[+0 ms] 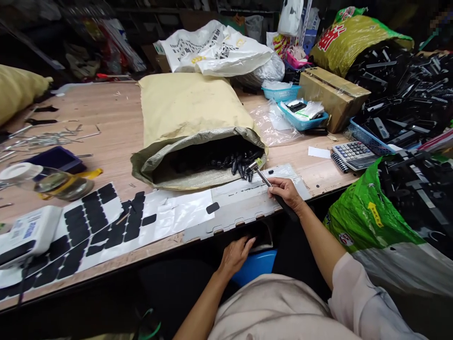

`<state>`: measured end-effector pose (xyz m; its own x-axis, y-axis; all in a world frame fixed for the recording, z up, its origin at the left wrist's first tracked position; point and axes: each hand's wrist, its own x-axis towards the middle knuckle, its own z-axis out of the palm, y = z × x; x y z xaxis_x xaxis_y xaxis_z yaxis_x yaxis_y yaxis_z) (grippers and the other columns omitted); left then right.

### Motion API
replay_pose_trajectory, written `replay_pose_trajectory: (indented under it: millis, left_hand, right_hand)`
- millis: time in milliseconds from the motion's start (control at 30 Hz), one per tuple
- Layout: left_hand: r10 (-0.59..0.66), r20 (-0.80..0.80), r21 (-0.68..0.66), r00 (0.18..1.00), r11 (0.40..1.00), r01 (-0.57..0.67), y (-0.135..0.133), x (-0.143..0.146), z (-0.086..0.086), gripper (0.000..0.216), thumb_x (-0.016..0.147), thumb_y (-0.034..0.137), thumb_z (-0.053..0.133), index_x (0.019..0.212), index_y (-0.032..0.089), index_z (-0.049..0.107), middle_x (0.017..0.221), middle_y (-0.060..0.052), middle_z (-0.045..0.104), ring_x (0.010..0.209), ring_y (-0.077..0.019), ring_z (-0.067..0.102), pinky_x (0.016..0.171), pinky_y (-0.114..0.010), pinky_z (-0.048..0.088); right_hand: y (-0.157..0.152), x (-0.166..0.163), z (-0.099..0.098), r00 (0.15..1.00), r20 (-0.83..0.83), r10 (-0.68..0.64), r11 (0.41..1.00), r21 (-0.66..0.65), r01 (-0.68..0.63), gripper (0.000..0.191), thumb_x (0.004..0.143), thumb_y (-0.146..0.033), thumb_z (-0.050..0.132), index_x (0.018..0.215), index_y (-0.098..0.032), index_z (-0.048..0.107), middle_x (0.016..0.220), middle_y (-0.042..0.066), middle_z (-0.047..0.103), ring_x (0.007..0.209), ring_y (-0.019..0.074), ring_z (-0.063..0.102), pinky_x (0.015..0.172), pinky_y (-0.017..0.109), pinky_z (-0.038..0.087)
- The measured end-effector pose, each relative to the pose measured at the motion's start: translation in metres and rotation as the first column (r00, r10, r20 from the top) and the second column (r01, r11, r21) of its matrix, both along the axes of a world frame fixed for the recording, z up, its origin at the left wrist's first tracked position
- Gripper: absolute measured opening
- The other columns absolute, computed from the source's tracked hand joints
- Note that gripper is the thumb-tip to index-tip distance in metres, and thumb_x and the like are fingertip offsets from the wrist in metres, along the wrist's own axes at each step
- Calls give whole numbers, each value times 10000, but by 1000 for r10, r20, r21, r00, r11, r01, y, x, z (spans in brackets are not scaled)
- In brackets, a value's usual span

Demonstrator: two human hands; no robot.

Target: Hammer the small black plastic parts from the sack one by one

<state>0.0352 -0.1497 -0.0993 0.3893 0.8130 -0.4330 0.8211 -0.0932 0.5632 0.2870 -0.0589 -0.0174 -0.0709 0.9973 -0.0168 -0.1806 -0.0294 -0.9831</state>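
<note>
My right hand [286,192] is closed around a tool with a metal shaft and black handle [264,177]. Its small metal head points at the mouth of a large cream woven sack [194,104]. Glossy black parts [240,164] spill from the sack's opening, just beside the tool head. Below the table edge, over my lap, my left hand [235,255] has its thumb and a finger apart, with nothing visible in it. Its other fingers are partly hidden. A dark opening [265,238] and a blue surface [256,267] lie next to it.
Sheets of black stickers [132,217] cover the front left of the table, near a white device [31,231] and a jar [67,184]. To the right are a calculator [354,153], a cardboard box [332,97], a blue basket [304,122] and a green bag [375,217] of black parts.
</note>
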Motion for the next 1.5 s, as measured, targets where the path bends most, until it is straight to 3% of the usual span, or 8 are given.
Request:
replay_pose_trajectory:
  millis: [200, 400, 533, 600, 700, 933, 1200, 1500]
  left_hand:
    - [-44, -108, -72, 993, 997, 36, 7, -3, -7, 466, 956, 468, 449, 1373, 307, 580, 1196, -106, 711, 1154, -319, 648, 904, -393, 486]
    - [-314, 373, -179, 873, 899, 400, 18, 4, 94, 360, 899, 499, 586, 1135, 272, 738, 878, -27, 734, 773, -198, 663, 696, -268, 482]
    - [43, 449, 91, 892, 992, -93, 86, 17, 136, 396, 899, 539, 553, 915, 195, 748, 763, -20, 686, 685, -161, 600, 635, -249, 455]
    - [267, 413, 316, 871, 855, -412, 131, 26, 132, 361, 886, 487, 561, 940, 181, 745, 786, -29, 686, 719, -171, 599, 677, -265, 458]
    - [458, 285, 461, 842, 705, -539, 185, 40, 113, 303, 867, 408, 576, 924, 166, 750, 858, -68, 705, 829, -210, 629, 782, -304, 465]
    - [477, 151, 470, 866, 736, -487, 196, 36, 97, 266, 801, 428, 667, 901, 193, 742, 954, -83, 699, 879, -246, 638, 749, -321, 458]
    - [-69, 277, 497, 958, 864, -81, 151, -22, 86, 248, 790, 429, 707, 921, 221, 743, 896, -30, 691, 909, -227, 566, 852, -346, 428]
    - [-26, 326, 463, 945, 876, -135, 149, -22, 74, 216, 781, 367, 757, 953, 238, 753, 892, -20, 656, 930, -226, 529, 871, -358, 410]
  right_hand:
    - [-1, -1, 1, 1000, 14, -4, 1000, 26, 4, 423, 726, -314, 710, 1103, -125, 746, 585, -18, 643, 494, 111, 514, 477, 233, 410]
    - [-1, -2, 2, 1000, 14, 2, 1000, 24, -2, 400, 715, -294, 705, 1078, -130, 746, 582, -25, 636, 514, 118, 531, 505, 240, 420]
    - [-1, -2, 2, 1000, 22, -8, 999, 36, 7, 395, 717, -287, 699, 1075, -128, 744, 586, -24, 637, 514, 118, 535, 515, 243, 426]
    - [0, -3, 1, 1000, 22, -15, 999, 45, 14, 394, 721, -290, 694, 1076, -127, 741, 587, -25, 635, 515, 119, 541, 510, 241, 424]
    - [1, -4, -1, 1000, 18, -16, 999, 49, 15, 391, 720, -291, 690, 1073, -130, 743, 581, -26, 630, 508, 120, 541, 492, 236, 416]
    - [3, -4, -2, 1000, 11, -16, 999, 44, 16, 411, 727, -294, 679, 1095, -122, 741, 578, -21, 624, 499, 118, 531, 473, 227, 399]
    - [0, -3, -3, 996, 93, -9, 997, 75, 2, 422, 744, -285, 678, 1128, -123, 742, 589, -27, 618, 524, 120, 531, 515, 240, 432]
    - [-11, -15, 4, 829, 556, 66, 940, 245, -239, 396, 794, -212, 649, 1168, -142, 759, 744, 14, 699, 583, 129, 536, 570, 248, 419]
